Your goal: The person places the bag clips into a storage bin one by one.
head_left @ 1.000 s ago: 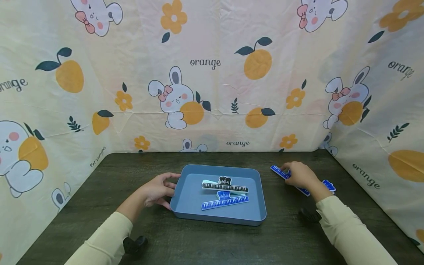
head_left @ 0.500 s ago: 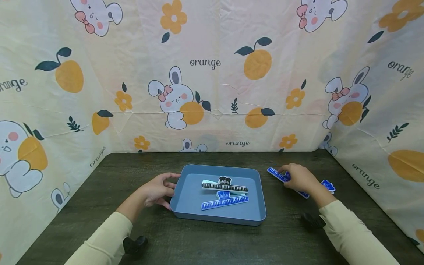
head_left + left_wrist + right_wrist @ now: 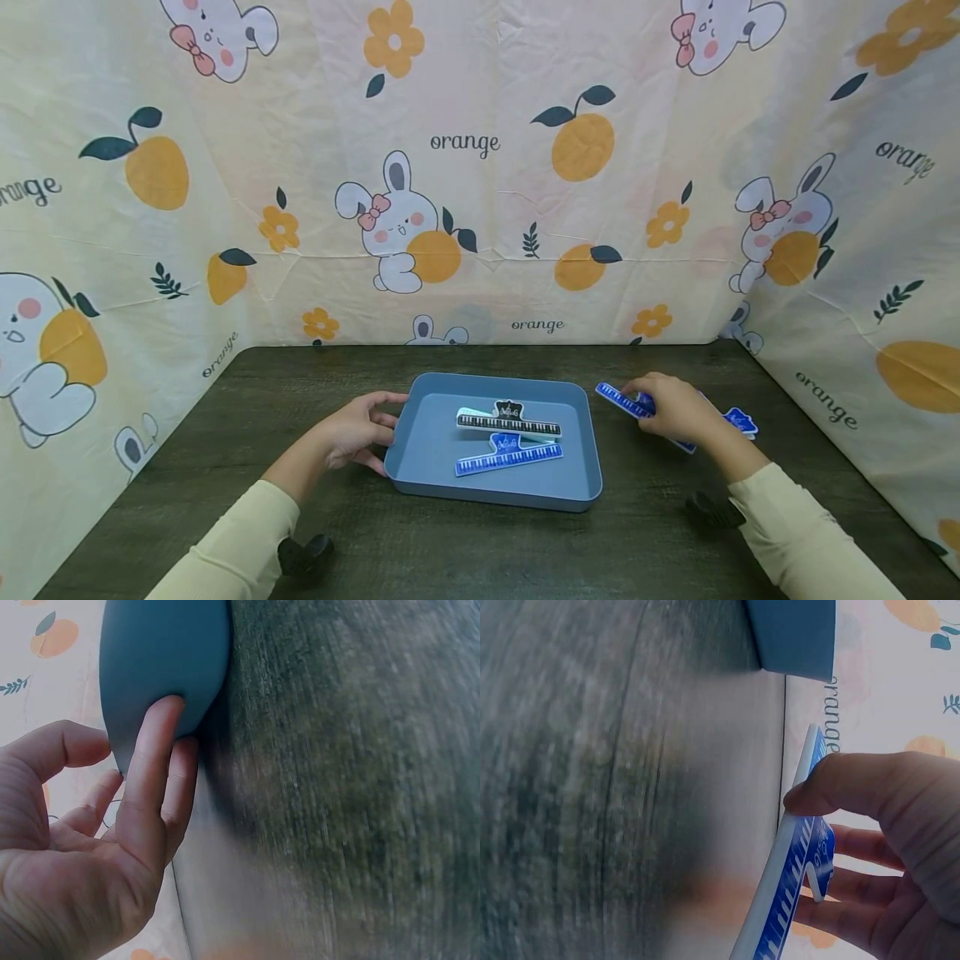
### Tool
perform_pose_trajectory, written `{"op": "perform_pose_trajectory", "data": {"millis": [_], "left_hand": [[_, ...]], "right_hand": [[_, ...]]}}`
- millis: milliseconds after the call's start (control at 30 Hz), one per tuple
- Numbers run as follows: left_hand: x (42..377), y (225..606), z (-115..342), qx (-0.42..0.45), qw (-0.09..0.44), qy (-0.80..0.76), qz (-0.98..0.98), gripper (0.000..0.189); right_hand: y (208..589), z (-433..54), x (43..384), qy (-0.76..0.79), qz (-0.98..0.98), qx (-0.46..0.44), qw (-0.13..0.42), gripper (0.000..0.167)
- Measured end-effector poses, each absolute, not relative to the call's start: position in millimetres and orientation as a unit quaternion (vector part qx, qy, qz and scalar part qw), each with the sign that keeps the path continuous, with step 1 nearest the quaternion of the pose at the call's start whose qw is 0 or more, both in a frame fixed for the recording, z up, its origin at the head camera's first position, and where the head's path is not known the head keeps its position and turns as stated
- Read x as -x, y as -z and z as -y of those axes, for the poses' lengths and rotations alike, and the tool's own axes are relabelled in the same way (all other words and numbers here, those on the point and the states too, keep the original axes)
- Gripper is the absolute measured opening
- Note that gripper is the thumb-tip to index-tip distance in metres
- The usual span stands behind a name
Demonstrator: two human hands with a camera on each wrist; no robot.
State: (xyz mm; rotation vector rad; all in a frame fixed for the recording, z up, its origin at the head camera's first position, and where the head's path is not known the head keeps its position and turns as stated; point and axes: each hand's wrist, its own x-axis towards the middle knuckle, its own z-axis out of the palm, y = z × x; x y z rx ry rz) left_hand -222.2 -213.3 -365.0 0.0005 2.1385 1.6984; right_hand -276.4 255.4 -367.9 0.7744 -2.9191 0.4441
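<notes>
Right grip (image 3: 673, 407): pinching a blue keyboard-patterned clip (image 3: 625, 401) between thumb and fingers; clip and hand lie slightly nearer the tray (image 3: 423, 450) than a second ago, so the gap is narrower and the piece, by judgement, is in mid-carry, not yet inside; left grip (image 3: 360, 429): fingers mostly extended, touching the tray's left end, unmoved; tray contents: one black clip (image 3: 510, 425), one blue-and-white clip (image 3: 512, 458); remaining: another blue clip (image 3: 742, 422), on the desk (image 3: 525, 550) beside the right wrist.
</notes>
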Motion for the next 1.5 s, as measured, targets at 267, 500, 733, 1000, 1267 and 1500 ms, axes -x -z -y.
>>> {"op": "perform_pose_trajectory", "data": {"millis": [267, 500, 733, 1000, 1267, 1500], "left_hand": [[222, 366, 214, -0.004, 0.203, -0.61, -0.766, 0.072], [222, 366, 214, -0.004, 0.204, -0.61, -0.766, 0.072], [222, 365, 214, -0.002, 0.203, -0.611, -0.765, 0.072], [221, 365, 213, -0.003, 0.203, -0.611, -0.765, 0.073], [222, 365, 213, -0.001, 0.202, -0.611, -0.765, 0.073], [222, 365, 213, -0.001, 0.202, -0.608, -0.768, 0.072]], "right_hand": [[367, -254, 272, -0.147, 0.95, -0.27, 0.06, 0.039], [358, -250, 264, -0.147, 0.949, -0.271, 0.068, 0.039], [350, -246, 256, -0.148, 0.942, -0.29, 0.08, 0.039], [344, -238, 250, -0.146, 0.931, -0.321, 0.096, 0.039], [341, -229, 245, -0.153, 0.923, -0.34, 0.092, 0.039], [340, -220, 239, -0.148, 0.921, -0.349, 0.089, 0.039]]}}
